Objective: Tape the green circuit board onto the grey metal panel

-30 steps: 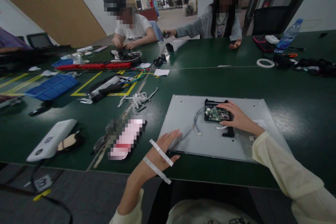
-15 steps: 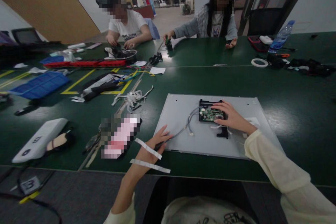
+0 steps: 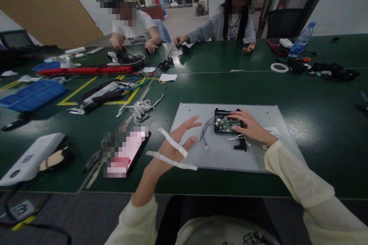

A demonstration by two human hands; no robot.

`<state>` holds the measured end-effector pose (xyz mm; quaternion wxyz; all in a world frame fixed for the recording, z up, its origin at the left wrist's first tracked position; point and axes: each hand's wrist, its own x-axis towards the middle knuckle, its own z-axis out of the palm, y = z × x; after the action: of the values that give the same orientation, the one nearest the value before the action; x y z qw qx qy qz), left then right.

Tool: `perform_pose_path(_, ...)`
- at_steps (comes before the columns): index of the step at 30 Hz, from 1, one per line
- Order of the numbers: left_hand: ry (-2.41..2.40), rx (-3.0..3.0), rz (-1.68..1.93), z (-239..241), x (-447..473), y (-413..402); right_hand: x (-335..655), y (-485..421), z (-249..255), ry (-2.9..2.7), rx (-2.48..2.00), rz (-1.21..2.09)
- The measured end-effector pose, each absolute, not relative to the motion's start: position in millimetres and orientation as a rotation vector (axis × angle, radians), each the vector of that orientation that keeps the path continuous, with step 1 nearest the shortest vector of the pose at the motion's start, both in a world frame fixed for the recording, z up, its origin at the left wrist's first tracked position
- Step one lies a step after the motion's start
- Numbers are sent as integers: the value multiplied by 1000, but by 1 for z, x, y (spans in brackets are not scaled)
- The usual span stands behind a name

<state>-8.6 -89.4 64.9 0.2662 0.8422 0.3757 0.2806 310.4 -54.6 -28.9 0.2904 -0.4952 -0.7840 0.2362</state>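
Note:
A green circuit board [image 3: 225,125] in a black frame lies on a flat grey panel [image 3: 186,113]. My right hand [image 3: 250,125] rests over the board's right side, its fingers stretched out and thumb apart. Grey cables [image 3: 204,126] run from the board's left edge, with a small white plug [image 3: 206,146] on one end. Near the panel's left edge hovers my left hand [image 3: 176,141], fingers and thumb spread; a cable end passes close to its thumb. Two white tape strips [image 3: 172,142] are stuck across the back of this hand. A black bracket [image 3: 240,143] lies below the board.
Left of the panel lie a phone [image 3: 126,151], a white device [image 3: 31,159] and a heap of white strips [image 3: 140,109]. Farther off are a blue tray [image 3: 33,93] and a tape roll [image 3: 279,67]. A water bottle [image 3: 301,40] stands at right. Two people sit opposite.
My left hand has risen and moved forward over the panel's left side, its thumb and fingers spreading away from the cable. My right hand stays over the board. The view has shifted slightly.

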Motion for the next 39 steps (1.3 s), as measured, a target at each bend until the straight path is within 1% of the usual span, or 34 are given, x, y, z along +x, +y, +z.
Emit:
perform_pose_path(2,825,2284,730,70,24,-72,313,-55,-24,-2045,-1299,651)
perform_pose_path(4,710,2272,735,63,57,-53,319,-57,-18,-1958,-1285,652)
perform_pose_path(8,708,2367,734,23,102,-21,336,-62,-18,-1770,-1371,645)
perform_pose_path(10,756,2462,716,2,111,-12,341,-64,-24,-1774,-1408,626)
perform_pose_path(13,797,2569,666,-17,112,-6,341,-64,-33,-1929,-1400,533)
perform_pose_path(16,799,2584,644,-24,109,-5,336,-62,-39,-2061,-1369,472)
perform_pose_path(21,803,2558,654,-24,109,-5,330,-62,-36,-2093,-1357,462)
perform_pose_path(25,819,2552,636,-24,109,-5,331,-67,-23,-2020,-1401,528)
perform_pose_path(30,830,2533,625,-24,107,-6,342,-77,-7,-1862,-1660,723)
perform_pose_path(35,838,2470,642,-25,110,-6,344,-83,-4,-1997,-1582,986)
perform_pose_path(39,851,2431,624,-25,112,-6,340,-89,2,-2091,-1498,1127)
